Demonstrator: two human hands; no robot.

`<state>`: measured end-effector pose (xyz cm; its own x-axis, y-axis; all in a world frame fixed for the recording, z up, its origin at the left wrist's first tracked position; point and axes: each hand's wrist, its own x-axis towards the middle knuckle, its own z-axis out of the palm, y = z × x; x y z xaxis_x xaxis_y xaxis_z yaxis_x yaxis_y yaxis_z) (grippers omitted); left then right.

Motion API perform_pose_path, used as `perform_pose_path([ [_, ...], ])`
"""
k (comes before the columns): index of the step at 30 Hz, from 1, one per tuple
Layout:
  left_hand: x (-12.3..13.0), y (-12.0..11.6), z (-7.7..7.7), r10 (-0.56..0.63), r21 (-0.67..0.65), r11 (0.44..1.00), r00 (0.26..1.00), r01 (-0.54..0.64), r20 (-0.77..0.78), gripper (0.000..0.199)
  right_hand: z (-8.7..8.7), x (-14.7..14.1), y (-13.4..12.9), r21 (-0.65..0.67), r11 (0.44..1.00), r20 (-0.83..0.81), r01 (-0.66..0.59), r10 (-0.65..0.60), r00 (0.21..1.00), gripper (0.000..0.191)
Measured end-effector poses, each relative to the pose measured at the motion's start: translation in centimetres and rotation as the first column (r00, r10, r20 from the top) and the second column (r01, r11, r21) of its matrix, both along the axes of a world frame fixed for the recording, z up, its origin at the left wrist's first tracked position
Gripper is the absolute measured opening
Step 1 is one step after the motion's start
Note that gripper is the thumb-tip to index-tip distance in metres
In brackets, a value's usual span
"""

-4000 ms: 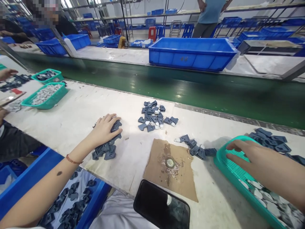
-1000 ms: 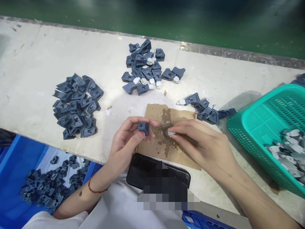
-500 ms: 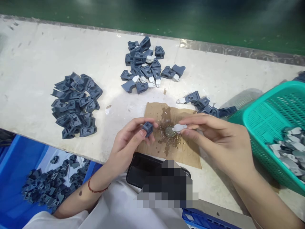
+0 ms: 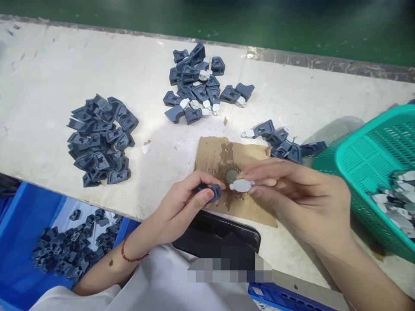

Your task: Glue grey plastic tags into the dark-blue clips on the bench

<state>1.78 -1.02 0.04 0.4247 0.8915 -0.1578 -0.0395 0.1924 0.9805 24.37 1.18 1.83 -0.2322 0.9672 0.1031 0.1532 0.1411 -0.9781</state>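
Between the thumb and fingers of my left hand (image 4: pixel 186 203) is a dark blue-grey plastic part (image 4: pixel 213 193), its end facing right. My right hand (image 4: pixel 298 196) pinches a small light-grey plastic piece (image 4: pixel 242 185) with narrow tabs. The two pieces are close together but apart. Just behind them a round metal disc (image 4: pixel 232 175) lies on a wet piece of cardboard (image 4: pixel 210 157). Several dark parts with light-grey pieces (image 4: pixel 282 140) rest behind my right hand.
Piles of dark parts sit at the left (image 4: pixel 100 142) and back middle (image 4: pixel 194 86) of the table. A green basket (image 4: pixel 359 164) with light-grey pieces stands right. A blue bin (image 4: pixel 19 242) holds more dark parts. A black phone (image 4: pixel 220 233) lies at the front edge.
My left hand has moved right and slightly down, and the dark part in it has turned. My right hand has lowered a little with the light-grey piece, which is nearer the dark part.
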Motion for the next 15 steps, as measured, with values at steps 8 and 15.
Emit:
perform_pose_path([
  [8,-0.09,-0.03,0.12,-0.033,0.011,0.999,0.997,0.034,-0.068,0.026,-0.16,-0.47,-0.07,0.035,0.993,0.034,-0.114,0.113,0.993,0.019],
  [15,0.02,0.13,0.37,-0.040,-0.001,0.999,0.993,0.040,-0.110,0.027,-0.42,-0.85,-0.33,-0.003,0.994,0.042,-0.110,0.110,0.993,0.013],
])
